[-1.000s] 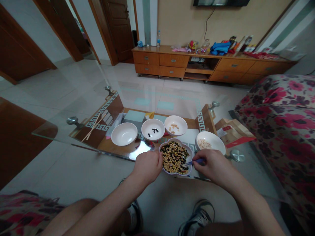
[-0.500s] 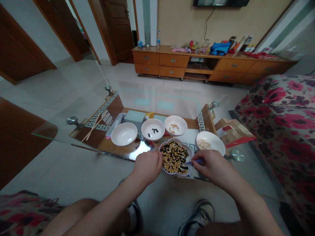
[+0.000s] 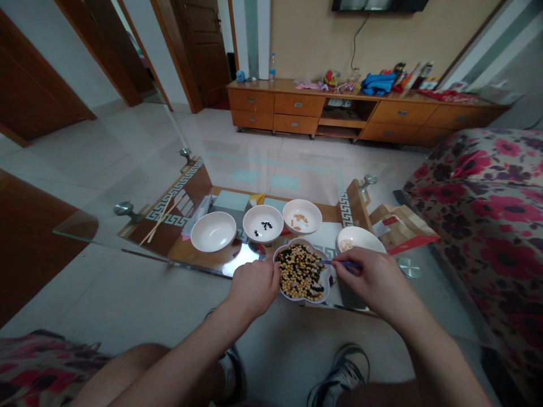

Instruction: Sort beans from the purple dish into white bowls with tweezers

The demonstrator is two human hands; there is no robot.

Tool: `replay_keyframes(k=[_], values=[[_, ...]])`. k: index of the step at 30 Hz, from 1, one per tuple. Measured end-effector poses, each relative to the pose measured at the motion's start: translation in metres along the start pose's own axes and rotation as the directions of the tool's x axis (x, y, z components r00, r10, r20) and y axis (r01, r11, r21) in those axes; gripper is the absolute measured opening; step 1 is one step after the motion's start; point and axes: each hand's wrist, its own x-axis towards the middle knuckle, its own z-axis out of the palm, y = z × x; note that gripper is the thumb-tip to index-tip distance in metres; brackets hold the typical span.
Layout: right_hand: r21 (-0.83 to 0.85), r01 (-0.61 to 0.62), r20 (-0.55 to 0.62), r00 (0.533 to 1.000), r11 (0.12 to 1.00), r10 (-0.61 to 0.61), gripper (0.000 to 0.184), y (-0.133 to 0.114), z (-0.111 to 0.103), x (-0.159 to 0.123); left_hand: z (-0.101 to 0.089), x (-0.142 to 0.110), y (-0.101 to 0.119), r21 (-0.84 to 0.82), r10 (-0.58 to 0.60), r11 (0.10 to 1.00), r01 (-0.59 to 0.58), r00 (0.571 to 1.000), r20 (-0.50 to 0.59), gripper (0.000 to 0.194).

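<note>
My left hand [image 3: 252, 288] is closed on the left rim of a pale lilac, lobed bowl [image 3: 326, 285]. Mixed yellow and black beans [image 3: 297, 274] fill most of it. In my right hand [image 3: 375, 277], thumb and fingers pinch a slim purple-handled utensil [image 3: 327, 262], its tip among the beans at the bowl's right side; its head cannot be made out. Behind stand a white bowl [image 3: 263, 213] with several black beans and another white bowl [image 3: 302, 208] with several yellowish pieces. My right hand partly hides a white bowl [image 3: 368, 240] holding pale pieces.
Everything stands on a glass table [image 3: 144, 240]. At its left lie wooden chopsticks [image 3: 160, 220] and a bare white bowl [image 3: 213, 233]. A brown paper bag [image 3: 403, 226] is at the right, beside a flower-patterned sofa [image 3: 496, 186]. A wooden cabinet [image 3: 297, 107] stands beyond.
My right hand has shifted slightly up the bowl's right side with the utensil, now covering more of the right white bowl. My left hand and the lobed bowl have stayed put.
</note>
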Motion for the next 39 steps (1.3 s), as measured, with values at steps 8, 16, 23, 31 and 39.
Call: replay_keyframes(k=[8,16,23,31,39], values=[[-0.186,-0.311,-0.281,0.926,0.932,0.253,0.033,0.016,-0.017,-0.003,-0.002,-0.001,0.001,0.000,-0.003,1.000,0.003,1.000,0.011,0.055],[-0.248,-0.522,-0.388,0.825,0.816,0.410,0.037,0.019,-0.023,-0.006,-0.001,-0.001,0.001,0.000,-0.001,1.000,0.001,1.000,0.003,0.055],[-0.233,-0.539,-0.402,0.811,0.809,0.425,0.038,0.019,-0.021,-0.007,0.000,-0.001,0.000,0.003,0.010,1.000,-0.010,1.000,-0.004,0.055],[-0.067,-0.309,-0.367,0.892,0.949,0.264,0.041,0.010,-0.010,0.000,-0.002,-0.001,0.001,-0.005,-0.005,1.000,0.006,1.000,0.016,0.055],[0.031,-0.101,-0.128,0.986,0.994,0.104,0.030,-0.004,0.006,0.002,-0.005,-0.001,0.002,-0.016,-0.015,1.000,0.016,0.999,0.045,0.056]])
